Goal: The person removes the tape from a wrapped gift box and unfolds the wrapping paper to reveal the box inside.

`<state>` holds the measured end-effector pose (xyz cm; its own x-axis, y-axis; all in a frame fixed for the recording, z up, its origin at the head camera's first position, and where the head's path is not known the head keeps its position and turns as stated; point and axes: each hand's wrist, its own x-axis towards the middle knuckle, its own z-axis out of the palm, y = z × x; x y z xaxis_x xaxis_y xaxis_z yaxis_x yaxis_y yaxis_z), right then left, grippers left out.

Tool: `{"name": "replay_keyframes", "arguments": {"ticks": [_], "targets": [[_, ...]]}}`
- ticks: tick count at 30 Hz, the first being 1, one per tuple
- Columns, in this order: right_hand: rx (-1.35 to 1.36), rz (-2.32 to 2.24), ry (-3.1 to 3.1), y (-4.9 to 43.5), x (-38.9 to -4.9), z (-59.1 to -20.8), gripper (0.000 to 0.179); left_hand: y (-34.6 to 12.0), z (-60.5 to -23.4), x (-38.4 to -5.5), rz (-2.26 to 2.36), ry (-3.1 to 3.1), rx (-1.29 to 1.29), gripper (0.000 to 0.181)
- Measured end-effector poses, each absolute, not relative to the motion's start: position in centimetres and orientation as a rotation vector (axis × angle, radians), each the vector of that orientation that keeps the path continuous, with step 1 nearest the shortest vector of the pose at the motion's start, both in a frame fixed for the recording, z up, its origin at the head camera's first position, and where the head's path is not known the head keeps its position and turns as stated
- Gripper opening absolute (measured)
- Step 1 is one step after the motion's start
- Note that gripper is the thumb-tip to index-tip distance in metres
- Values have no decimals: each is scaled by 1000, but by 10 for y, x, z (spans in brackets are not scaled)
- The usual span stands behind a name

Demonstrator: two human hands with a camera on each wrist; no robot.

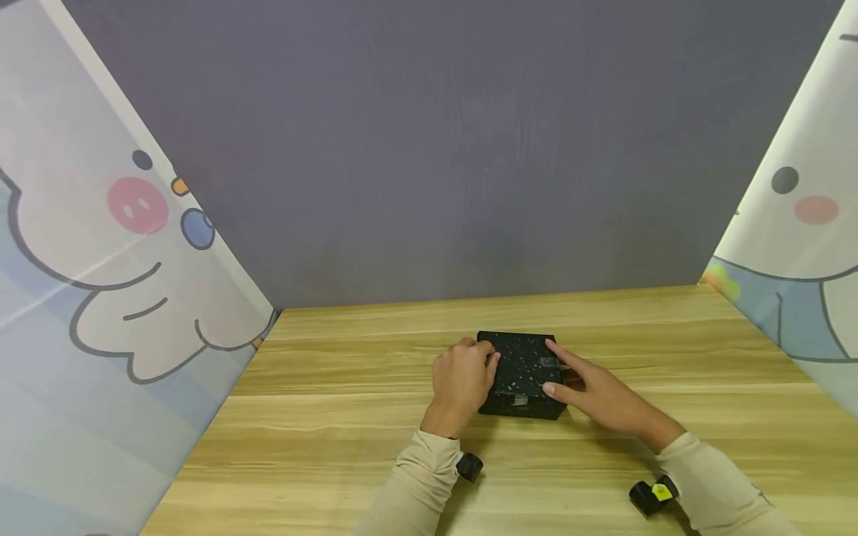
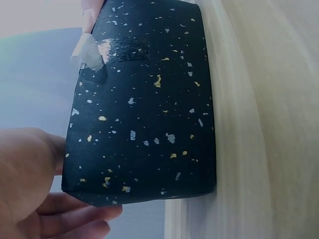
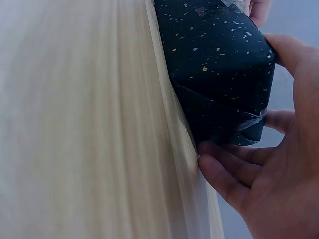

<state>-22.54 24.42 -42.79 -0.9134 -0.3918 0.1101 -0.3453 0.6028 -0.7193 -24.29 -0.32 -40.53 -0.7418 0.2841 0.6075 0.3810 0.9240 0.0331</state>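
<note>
A box wrapped in black paper (image 1: pixel 526 361) with white and gold specks lies flat on the wooden table. My left hand (image 1: pixel 462 380) grips its left side, fingers bent over the top edge; in the left wrist view some fingertips (image 2: pixel 107 211) show past the near end. My right hand (image 1: pixel 606 398) holds the right side, thumb at the front top edge and index finger at the far corner. The right wrist view shows more fingers (image 3: pixel 224 174) low against the folded end. A loose flap of clear tape (image 2: pixel 88 52) stands up from the front top edge.
The wood-grain table (image 1: pixel 322 432) runs back to a grey wall panel (image 1: pixel 436 164). Cartoon-printed sheets hang at the left (image 1: pixel 134 298) and right (image 1: pixel 804 246). Black wrist-worn devices sit on the left (image 1: pixel 470 467) and right (image 1: pixel 646 499) wrists.
</note>
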Motion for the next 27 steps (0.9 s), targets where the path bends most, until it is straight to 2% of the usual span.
{"name": "replay_keyframes", "arguments": {"ticks": [12, 21, 27], "targets": [[-639, -1206, 2775, 244, -225, -427, 76, -2, -405, -243, -287, -2419, -481, 10], [-644, -1180, 2786, 245, -225, -428, 77, -7, -410, -246, -522, -2451, -469, 16], [-634, -1181, 2794, 245, -225, -427, 78, -10, -410, -249, -707, -2516, -444, 12]]}}
